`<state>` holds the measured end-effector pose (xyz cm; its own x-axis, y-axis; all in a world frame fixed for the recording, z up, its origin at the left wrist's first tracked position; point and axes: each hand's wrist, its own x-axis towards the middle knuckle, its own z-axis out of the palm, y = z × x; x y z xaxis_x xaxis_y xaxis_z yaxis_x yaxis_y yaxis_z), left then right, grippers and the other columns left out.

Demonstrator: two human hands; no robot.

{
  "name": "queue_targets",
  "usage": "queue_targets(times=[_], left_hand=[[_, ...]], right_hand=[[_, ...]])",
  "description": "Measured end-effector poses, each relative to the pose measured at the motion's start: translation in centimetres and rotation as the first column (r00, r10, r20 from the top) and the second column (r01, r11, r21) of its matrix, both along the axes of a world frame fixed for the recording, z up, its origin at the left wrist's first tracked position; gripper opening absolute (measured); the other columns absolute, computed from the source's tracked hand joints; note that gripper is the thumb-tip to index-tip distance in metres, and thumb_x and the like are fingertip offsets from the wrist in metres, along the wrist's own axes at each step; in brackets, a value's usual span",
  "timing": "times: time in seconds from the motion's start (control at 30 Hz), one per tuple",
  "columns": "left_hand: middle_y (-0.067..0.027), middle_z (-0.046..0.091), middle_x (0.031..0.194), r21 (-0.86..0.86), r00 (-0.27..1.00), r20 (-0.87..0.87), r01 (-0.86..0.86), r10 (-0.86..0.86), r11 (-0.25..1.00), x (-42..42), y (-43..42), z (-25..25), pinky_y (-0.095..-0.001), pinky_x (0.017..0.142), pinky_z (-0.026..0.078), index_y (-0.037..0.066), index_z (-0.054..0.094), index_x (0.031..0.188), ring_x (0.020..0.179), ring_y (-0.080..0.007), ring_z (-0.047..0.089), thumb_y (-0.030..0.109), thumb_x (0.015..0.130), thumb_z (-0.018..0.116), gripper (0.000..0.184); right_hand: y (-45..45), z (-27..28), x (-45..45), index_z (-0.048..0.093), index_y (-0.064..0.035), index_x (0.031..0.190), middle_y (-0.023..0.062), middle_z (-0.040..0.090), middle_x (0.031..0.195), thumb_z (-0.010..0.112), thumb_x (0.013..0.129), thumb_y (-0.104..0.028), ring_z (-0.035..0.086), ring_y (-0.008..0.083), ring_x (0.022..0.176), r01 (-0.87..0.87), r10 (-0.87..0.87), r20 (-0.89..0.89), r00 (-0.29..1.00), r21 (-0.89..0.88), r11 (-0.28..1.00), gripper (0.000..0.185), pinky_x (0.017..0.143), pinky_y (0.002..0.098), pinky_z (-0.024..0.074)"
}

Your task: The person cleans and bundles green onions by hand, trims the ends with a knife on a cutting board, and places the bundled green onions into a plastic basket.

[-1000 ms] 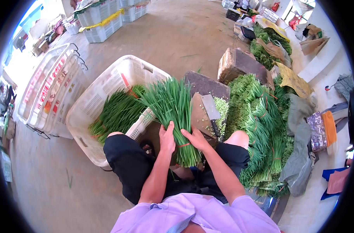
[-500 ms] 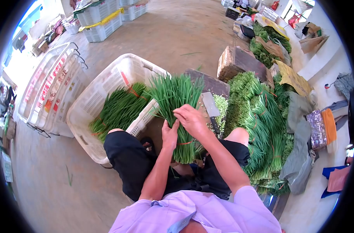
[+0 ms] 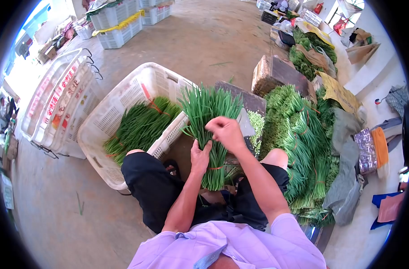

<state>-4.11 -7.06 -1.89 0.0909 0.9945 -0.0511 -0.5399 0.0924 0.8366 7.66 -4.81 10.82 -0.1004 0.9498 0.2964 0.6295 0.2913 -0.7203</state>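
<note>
In front of my knees stands a bundle of green chives (image 3: 212, 105), leaves up and pale cut stems down, with a red band around its lower part. My left hand (image 3: 201, 154) is closed around the bundle's left side, thumb across the front. Just in front of the leaves is my right hand (image 3: 226, 133), its fingers curled and slightly blurred; whether something small is pinched in them is hidden. Behind it, a wide-bladed knife (image 3: 245, 123) lies on a dark board (image 3: 244, 96) beside chopped pale green bits (image 3: 257, 127).
A white plastic crate (image 3: 96, 130) at my left holds banded chives (image 3: 141, 127). Stacked white crates (image 3: 61, 98) stand farther left. On my right lies a large heap of chives (image 3: 310, 148), with a wooden block (image 3: 276, 76) behind it and grey sacking (image 3: 345, 179) along its side.
My right hand has come off the bundle's leaves and turned, fingers curling. The bundle and my left hand have shifted slightly to the right.
</note>
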Motion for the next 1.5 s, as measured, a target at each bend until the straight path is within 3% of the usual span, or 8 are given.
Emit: queue_targets(times=[0.07,0.33,0.6,0.87,1.07,1.13,1.2,1.5], left_hand=[[-0.0003,0.068,0.109,-0.015,1.000,0.001,-0.009,0.009,1.000,-0.1,-0.1,0.0,-0.0247,0.080,0.053,0.005,0.062,0.122,0.093,-0.0080,0.063,0.004,0.098,0.063,0.024],[-0.0043,0.069,0.111,-0.106,0.997,0.077,-0.013,0.021,0.994,-0.3,-0.1,1.6,-0.0288,0.084,0.054,0.002,0.062,0.122,0.095,-0.0114,0.065,0.003,0.097,0.063,0.025],[-0.0061,0.069,0.113,-0.170,0.969,0.245,0.055,-0.012,0.984,-0.2,0.1,-0.4,-0.0318,0.087,0.055,0.004,0.063,0.119,0.098,-0.0148,0.067,0.006,0.098,0.063,0.021],[-0.0069,0.069,0.113,-0.170,0.973,0.228,0.080,-0.040,0.982,-0.2,-0.2,0.2,-0.0322,0.086,0.056,0.004,0.063,0.119,0.096,-0.0144,0.067,0.005,0.098,0.063,0.021],[-0.0056,0.070,0.111,-0.150,0.980,0.192,0.075,-0.045,0.986,-0.2,-0.3,0.0,-0.0316,0.084,0.056,0.004,0.063,0.117,0.094,-0.0140,0.068,0.005,0.098,0.063,0.020],[-0.0052,0.070,0.110,-0.124,0.980,0.191,0.078,-0.053,0.989,-0.1,-0.3,-0.1,-0.0313,0.083,0.057,0.005,0.064,0.117,0.093,-0.0137,0.068,0.005,0.098,0.064,0.020],[-0.0054,0.071,0.109,-0.117,0.981,0.189,0.075,-0.052,0.990,0.0,-0.1,-0.1,-0.0303,0.082,0.057,0.005,0.063,0.117,0.093,-0.0133,0.068,0.006,0.097,0.065,0.020],[-0.0027,0.063,0.100,-0.020,0.850,0.489,0.234,-0.194,0.972,-0.4,0.8,-5.4,-0.0245,0.067,0.053,0.005,0.056,0.123,0.081,-0.0114,0.063,0.016,0.101,0.058,0.024]], right_hand=[[0.0,1.1,1.5,0.069,0.0011,0.098,0.0064,0.070,0.080,0.068,0.092,-0.008,0.066,0.0151,0.067,0.056,-0.251,-0.638,0.728,-0.310,0.949,0.011,0.064,0.0271,0.0552],[-2.8,-2.7,1.0,0.069,0.0047,0.105,0.0077,0.071,0.083,0.064,0.095,-0.005,0.069,0.0130,0.070,0.147,-0.228,-0.241,0.943,-0.313,0.938,0.015,0.062,0.0268,0.0565],[-3.2,-3.8,1.5,0.065,0.0035,0.111,0.0085,0.070,0.083,0.065,0.094,-0.005,0.069,0.0122,0.070,0.147,-0.236,-0.367,0.899,-0.256,0.956,0.018,0.061,0.0272,0.0561],[-2.7,-3.8,2.0,0.064,0.0013,0.109,0.0193,0.067,0.082,0.066,0.086,-0.004,0.066,0.0334,0.069,0.137,-0.147,-0.089,0.985,-0.108,0.985,0.024,0.066,0.0429,0.0516],[-2.7,-3.6,2.7,0.065,0.0028,0.102,0.0152,0.067,0.079,0.067,0.088,-0.003,0.067,0.0285,0.069,0.092,-0.093,-0.004,0.996,-0.125,0.988,0.016,0.062,0.0386,0.0540],[-2.9,-2.7,2.5,0.066,0.0020,0.099,0.0112,0.067,0.078,0.067,0.090,-0.004,0.067,0.0231,0.068,0.040,-0.185,-0.432,0.883,-0.324,0.945,0.011,0.061,0.0340,0.0557],[-2.5,-2.0,3.3,0.067,-0.0008,0.092,0.0022,0.065,0.078,0.065,0.096,-0.007,0.065,0.0107,0.067,-0.179,-0.296,-0.842,0.452,-0.410,0.894,0.007,0.060,0.0231,0.0592],[-4.5,0.3,-2.1,0.070,0.0013,0.097,0.0063,0.069,0.080,0.067,0.096,-0.013,0.068,0.0120,0.068,-0.493,0.235,-0.534,0.812,-0.411,0.767,0.015,0.061,0.0259,0.0579]])
